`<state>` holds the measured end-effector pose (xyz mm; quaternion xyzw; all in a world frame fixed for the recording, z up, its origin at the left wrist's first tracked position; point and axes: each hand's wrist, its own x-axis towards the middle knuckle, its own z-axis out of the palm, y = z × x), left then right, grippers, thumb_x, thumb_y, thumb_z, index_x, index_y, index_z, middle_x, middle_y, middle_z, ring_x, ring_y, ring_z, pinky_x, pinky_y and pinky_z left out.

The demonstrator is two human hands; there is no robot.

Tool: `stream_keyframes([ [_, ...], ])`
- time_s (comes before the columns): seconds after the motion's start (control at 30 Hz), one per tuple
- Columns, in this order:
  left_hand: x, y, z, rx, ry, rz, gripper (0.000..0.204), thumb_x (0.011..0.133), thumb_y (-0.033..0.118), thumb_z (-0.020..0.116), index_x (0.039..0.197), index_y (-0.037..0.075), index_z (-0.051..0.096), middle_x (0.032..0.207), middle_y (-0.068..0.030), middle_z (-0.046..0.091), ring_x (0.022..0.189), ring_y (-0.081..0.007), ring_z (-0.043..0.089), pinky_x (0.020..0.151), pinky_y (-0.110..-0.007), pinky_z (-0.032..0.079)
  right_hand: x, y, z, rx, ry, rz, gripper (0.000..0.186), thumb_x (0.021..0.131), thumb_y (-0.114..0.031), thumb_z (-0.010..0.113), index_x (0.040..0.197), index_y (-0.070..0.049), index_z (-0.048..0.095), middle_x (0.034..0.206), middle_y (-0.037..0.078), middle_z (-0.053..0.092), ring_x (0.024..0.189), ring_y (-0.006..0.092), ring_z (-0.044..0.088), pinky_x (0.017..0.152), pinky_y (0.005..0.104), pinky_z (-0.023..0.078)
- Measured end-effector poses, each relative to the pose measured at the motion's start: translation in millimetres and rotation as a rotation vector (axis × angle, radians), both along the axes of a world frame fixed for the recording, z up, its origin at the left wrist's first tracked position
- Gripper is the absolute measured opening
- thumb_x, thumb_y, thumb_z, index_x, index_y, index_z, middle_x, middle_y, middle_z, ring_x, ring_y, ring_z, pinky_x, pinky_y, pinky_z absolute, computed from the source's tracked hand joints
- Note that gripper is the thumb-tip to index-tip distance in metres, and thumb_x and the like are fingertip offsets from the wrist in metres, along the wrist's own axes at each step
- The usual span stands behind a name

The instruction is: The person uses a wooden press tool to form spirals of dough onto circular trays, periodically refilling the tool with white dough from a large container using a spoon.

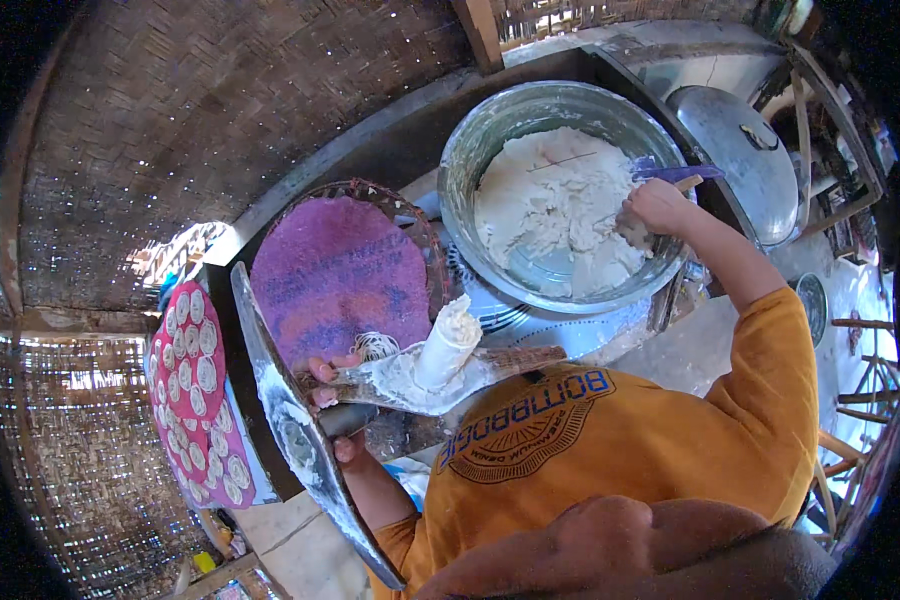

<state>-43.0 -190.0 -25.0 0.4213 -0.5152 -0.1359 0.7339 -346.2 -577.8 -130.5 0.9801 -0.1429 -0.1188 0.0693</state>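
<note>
My right hand (655,210) is inside the wide metal basin (448,190) at the upper right, its fingers curled into white dough (535,190) beside a purple utensil (705,172). My left hand (345,450) grips a wooden press (515,365) with a long metal lever (282,400) coated in white paste. A white cylinder (442,350) heaped with dough stands upright on the press. Behind it, a round pinkish-purple sheet (330,275) rests in a woven tray, with a small nest of white strands (375,347) at its lower edge.
Pink sheets (195,420) bearing several white noodle coils sit at the left. A large metal lid (735,160) leans at the upper right, near a small bucket (812,300) and wooden frames (865,390). A woven bamboo wall (170,100) borders the work area.
</note>
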Motion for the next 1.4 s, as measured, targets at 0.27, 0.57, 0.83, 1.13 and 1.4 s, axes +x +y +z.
stream_keyframes([
  [0.27, -1.2, -6.9, -1.0, 0.085, 0.109, -0.062, 0.052, 0.06, 0.039, 0.073, 0.095, 0.008, 0.051, 0.101, -0.0091, 0.042, 0.09, -0.0332, 0.05, 0.072, -0.041, 0.047, 4.0, 16.9, 3.7, 0.166, 0.09, -0.003, 0.014, 0.056, -0.015, 0.057, 0.067, -0.007, 0.06, 0.065, 0.013, 0.059, 0.065, 0.0296, 0.059, 0.057, 0.0394, 0.046],
  [0.57, -4.4, -8.1, 5.9, 0.188, 0.029, -0.019, 0.056, 0.062, 0.035, 0.073, 0.102, 0.004, 0.047, 0.103, -0.011, 0.045, 0.097, -0.0329, 0.049, 0.077, -0.045, 0.047, 11.2, 48.0, 16.7, 0.326, 0.091, -0.018, 0.015, 0.056, -0.016, 0.056, 0.068, -0.009, 0.061, 0.064, 0.015, 0.057, 0.063, 0.033, 0.056, 0.057, 0.0422, 0.044],
  [0.83, -10.8, -12.0, 3.5, 0.253, 0.13, -0.036, 0.052, 0.063, 0.022, 0.072, 0.104, 0.003, 0.047, 0.096, -0.0109, 0.052, 0.087, -0.0238, 0.053, 0.073, -0.037, 0.047, -9.4, 53.0, 45.4, 0.49, -0.083, -0.243, 0.019, 0.06, -0.015, 0.056, 0.077, -0.011, 0.064, 0.069, 0.016, 0.059, 0.065, 0.0317, 0.056, 0.059, 0.0403, 0.044],
  [1.13, -8.5, -79.3, 7.6, 0.716, -0.058, 0.003, 0.047, 0.062, 0.017, 0.07, 0.103, 0.006, 0.051, 0.09, -0.0081, 0.058, 0.081, -0.0182, 0.056, 0.072, -0.03, 0.046, -40.5, 36.3, 117.8, 1.148, -0.517, -0.396, 0.031, 0.063, -0.015, 0.066, 0.088, 0.003, 0.061, 0.076, 0.004, 0.061, 0.067, 0.0098, 0.053, 0.061, 0.0238, 0.043],
  [1.4, -50.6, -158.2, 47.4, 0.794, -0.764, 0.021, 0.052, 0.058, 0.037, 0.067, 0.1, 0.007, 0.055, 0.098, -0.0164, 0.058, 0.091, -0.0306, 0.056, 0.078, -0.036, 0.043, -17.0, 50.1, 180.3, 1.333, -0.619, -0.366, 0.035, 0.066, -0.018, 0.066, 0.093, 0.003, 0.061, 0.084, 0.005, 0.061, 0.073, 0.0098, 0.053, 0.064, 0.0236, 0.043],
])
